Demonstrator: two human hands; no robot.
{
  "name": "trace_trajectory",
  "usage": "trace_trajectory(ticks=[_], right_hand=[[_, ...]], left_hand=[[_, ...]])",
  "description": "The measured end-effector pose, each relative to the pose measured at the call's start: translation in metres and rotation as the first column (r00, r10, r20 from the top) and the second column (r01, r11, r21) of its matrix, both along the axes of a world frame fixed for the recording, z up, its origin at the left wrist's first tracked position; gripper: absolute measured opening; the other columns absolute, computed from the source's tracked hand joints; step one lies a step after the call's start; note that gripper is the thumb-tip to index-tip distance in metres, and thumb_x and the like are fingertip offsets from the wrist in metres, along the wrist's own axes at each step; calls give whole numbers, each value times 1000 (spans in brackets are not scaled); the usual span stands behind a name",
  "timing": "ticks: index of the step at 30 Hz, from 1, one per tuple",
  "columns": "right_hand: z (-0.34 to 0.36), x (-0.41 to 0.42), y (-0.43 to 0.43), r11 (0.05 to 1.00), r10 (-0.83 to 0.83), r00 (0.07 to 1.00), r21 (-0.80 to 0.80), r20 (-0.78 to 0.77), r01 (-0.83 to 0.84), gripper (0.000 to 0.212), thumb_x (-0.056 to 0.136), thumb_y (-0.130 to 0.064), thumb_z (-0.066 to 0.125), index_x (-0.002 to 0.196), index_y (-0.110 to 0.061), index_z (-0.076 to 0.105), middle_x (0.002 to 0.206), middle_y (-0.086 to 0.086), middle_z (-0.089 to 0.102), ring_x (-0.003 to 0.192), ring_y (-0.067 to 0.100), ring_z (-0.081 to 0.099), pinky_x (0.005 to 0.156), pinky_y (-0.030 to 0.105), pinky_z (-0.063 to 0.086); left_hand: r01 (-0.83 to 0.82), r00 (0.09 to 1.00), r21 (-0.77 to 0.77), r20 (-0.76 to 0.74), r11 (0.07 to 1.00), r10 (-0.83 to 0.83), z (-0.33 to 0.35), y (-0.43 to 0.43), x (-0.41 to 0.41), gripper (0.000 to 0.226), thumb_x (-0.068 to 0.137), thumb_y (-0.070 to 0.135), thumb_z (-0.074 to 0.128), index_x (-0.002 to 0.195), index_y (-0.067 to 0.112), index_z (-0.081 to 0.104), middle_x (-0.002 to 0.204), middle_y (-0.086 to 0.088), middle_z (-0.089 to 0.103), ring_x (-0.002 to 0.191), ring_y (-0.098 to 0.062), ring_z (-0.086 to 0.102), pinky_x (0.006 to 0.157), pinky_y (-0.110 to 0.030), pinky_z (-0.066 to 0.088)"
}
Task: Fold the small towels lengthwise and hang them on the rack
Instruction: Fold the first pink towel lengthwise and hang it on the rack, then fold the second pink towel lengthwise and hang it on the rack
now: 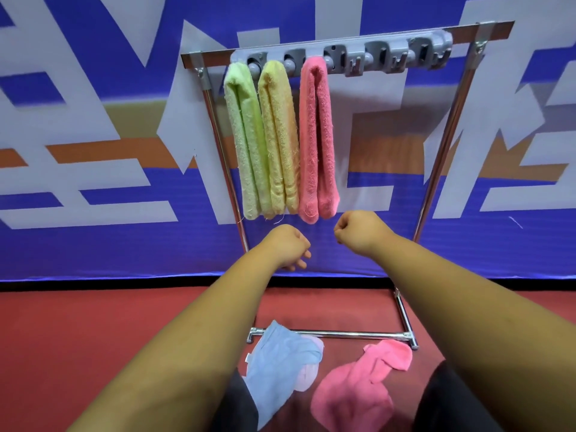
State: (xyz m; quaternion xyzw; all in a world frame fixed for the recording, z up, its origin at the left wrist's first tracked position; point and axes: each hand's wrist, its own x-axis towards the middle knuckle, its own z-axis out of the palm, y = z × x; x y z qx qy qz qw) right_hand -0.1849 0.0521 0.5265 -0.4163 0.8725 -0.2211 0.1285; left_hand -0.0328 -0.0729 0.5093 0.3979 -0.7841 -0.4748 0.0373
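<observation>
I see 3 folded towels (277, 135) on the rack (444, 151) — my left hand (288, 246) and right hand (358, 232) curl empty below.

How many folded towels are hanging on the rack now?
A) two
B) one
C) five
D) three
D: a green towel, a yellow towel and a pink towel hang side by side from the rack.

Single head view, facing forward-down, near rack (343, 333), probably low vantage.
</observation>
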Motion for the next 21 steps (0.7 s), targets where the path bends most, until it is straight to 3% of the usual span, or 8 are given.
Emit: trace_trajectory(ticks=[6,10,15,19,21], right_hand=[[-13,16,19,1000,-8,999,3,46,8,22,96,-19,56,88,-15,76,94,3,79,92,27,74,87,43,64],[-40,20,26,999,-18,996,46,93,13,24,92,-16,55,87,-9,78,91,7,81,90,31,76,85,47,65],[-98,21,36,991,-30,982,131,186,6,25,94,-15,58,83,-10,80,87,8,83,83,29,79,84,42,65],[-158,18,44,975,-50,970,224,240,-5,25,98,-14,60,92,-3,81,88,12,82,89,31,78,87,37,62],[-190,16,48,959,-76,965,285,249,2,28,99,-17,59,97,-2,82,90,16,81,86,33,74,77,33,58]], left_hand=[[6,1000,45,-9,999,-5,-12,21,12,17,106,11,49,105,8,66,97,-7,77,72,-23,72,58,-31,54],[18,999,79,29,997,-20,-40,27,14,17,106,14,50,106,11,66,102,-8,78,76,-23,74,63,-31,55],[33,993,131,108,991,-48,-94,36,10,16,107,14,51,106,13,66,96,-6,77,72,-21,71,69,-32,53],[79,977,164,184,983,-109,-152,42,3,17,105,8,50,107,9,67,89,-5,73,65,-19,67,59,-28,50],[112,959,182,239,977,-154,-182,43,-2,19,104,6,51,106,8,69,87,-5,73,66,-20,69,58,-29,50]])
